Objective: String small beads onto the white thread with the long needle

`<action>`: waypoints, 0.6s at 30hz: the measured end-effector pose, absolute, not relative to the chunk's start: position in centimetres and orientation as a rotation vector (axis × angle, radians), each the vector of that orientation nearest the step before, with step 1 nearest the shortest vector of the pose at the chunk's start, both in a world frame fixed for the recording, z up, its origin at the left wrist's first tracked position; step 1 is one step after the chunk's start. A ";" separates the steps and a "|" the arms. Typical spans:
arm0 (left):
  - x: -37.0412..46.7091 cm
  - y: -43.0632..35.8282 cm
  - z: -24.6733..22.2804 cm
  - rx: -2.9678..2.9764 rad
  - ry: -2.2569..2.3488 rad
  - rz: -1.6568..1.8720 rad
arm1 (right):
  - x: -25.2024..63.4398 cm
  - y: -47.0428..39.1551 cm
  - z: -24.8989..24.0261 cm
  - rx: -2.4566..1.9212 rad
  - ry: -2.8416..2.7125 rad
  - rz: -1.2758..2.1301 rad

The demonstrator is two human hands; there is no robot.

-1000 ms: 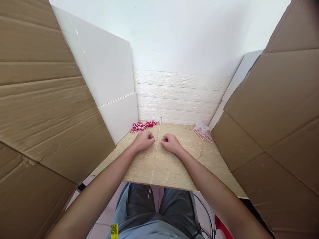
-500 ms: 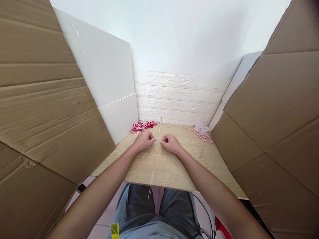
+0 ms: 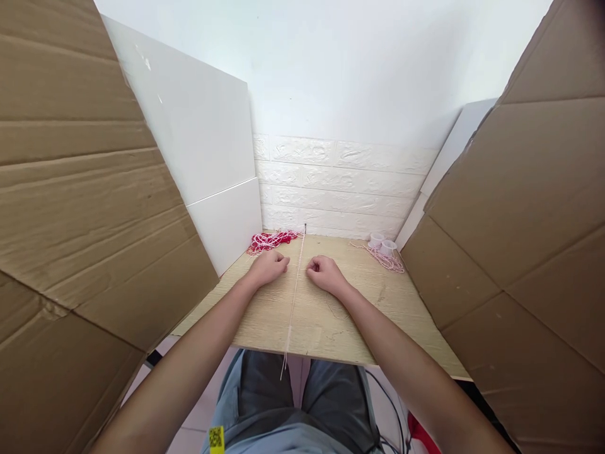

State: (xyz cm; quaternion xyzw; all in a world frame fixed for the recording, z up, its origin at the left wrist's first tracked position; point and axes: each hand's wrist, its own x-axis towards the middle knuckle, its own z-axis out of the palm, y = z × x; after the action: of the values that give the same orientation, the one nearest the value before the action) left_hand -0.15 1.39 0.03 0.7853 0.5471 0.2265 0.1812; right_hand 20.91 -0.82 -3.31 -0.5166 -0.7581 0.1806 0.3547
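Note:
A pale, thin cord (image 3: 295, 293) runs straight from a small dark nail (image 3: 305, 225) at the table's back edge to the front edge, where its loose ends (image 3: 284, 366) hang over. Left of the cord, my left hand (image 3: 268, 268) is closed in a pinch just above the tabletop. My right hand (image 3: 326, 273) is closed likewise on the cord's other side. Neither hand touches the cord. Whatever their fingertips hold is too fine to see. A fine, dark thread (image 3: 336, 310) curls on the wood beside my right wrist; its link to that hand is unclear.
Red and white cords (image 3: 271, 240) lie bunched at the back left of the wooden table (image 3: 378, 321). At the back right are two small translucent cups (image 3: 387, 246) and a pink-white cord bundle (image 3: 388, 260). Cardboard panels (image 3: 94, 208) flank both sides; a white brick-patterned wall (image 3: 340, 183) stands behind.
My left hand has shifted slightly left, away from the cord. My right hand has barely moved, so the gap between the hands is wider.

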 end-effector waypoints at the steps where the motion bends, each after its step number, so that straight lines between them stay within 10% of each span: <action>1: -0.2 1.4 0.0 2.216 1.551 0.638 | 20.9 -0.9 -3.2 -1.341 -1.958 0.446; 18: 0.6 0.5 0.3 2.287 1.204 0.779 | 20.5 -2.5 -1.5 -1.236 -2.026 0.500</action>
State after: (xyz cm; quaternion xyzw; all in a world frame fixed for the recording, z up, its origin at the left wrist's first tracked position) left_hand 0.64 0.45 0.28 0.8266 0.4351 0.2816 0.2194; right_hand 20.54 -2.46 -1.48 -0.4774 -0.7824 0.1929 0.3504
